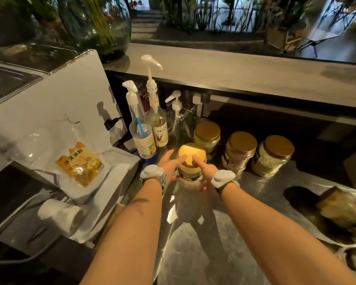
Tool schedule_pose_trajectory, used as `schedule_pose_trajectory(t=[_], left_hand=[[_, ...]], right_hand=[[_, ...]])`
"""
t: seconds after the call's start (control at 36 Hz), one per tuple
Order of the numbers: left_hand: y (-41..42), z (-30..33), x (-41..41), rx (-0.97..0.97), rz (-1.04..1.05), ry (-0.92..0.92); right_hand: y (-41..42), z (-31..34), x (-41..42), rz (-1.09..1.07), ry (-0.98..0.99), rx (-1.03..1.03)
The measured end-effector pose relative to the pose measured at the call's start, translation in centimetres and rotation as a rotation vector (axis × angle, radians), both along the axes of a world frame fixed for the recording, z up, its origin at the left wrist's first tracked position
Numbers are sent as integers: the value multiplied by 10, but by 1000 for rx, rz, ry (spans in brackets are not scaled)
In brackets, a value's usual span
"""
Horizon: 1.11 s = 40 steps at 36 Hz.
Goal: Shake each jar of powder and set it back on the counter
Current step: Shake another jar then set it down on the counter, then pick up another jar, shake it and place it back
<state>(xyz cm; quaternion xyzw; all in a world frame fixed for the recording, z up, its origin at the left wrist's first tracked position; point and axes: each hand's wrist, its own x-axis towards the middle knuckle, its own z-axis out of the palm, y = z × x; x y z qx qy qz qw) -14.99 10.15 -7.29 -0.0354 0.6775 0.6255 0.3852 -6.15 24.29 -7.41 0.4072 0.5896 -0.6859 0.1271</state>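
A jar of pale powder (190, 173) with a gold lid and a dark label is gripped between both hands above the steel counter (245, 202). My left hand (170, 164) wraps its left side with the thumb on the lid. My right hand (205, 172) grips its right side, index finger on the lid. Behind it stand three more gold-lidded powder jars: one at the back (207, 137), one in the middle (237, 152), one on the right (272, 155). Whether the held jar touches the counter is not clear.
Three pump bottles (144, 138) stand to the left of the jars, under a grey upper shelf (234, 73). A white machine (49, 103) with a yellow-labelled pouch (78, 165) fills the left. A brownish object (341, 206) lies at the right.
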Motion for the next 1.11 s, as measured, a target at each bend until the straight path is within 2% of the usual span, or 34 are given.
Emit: schedule_pose_trajectory(t=[0.14,0.22,0.31,0.42,0.64,0.75,1.11], left_hand=[[-4,6,22,-72,132,-21],[-11,0,35,-149,129,-36],[-17,-5,55,-223,55,-61],[-5,-1,90,-214,-55,-109],[58,3,127,-260,-333,-62],[98,6,155,-267,-397,-14],[190,14,255,-315,-777,81]], right_hand=[[8,9,15,-33,9,14],[16,12,35,-71,15,28],[26,10,60,-97,13,25],[41,9,98,-137,-2,23],[65,11,155,-176,-35,78],[81,16,190,-225,-13,79],[130,6,314,-498,-57,108]])
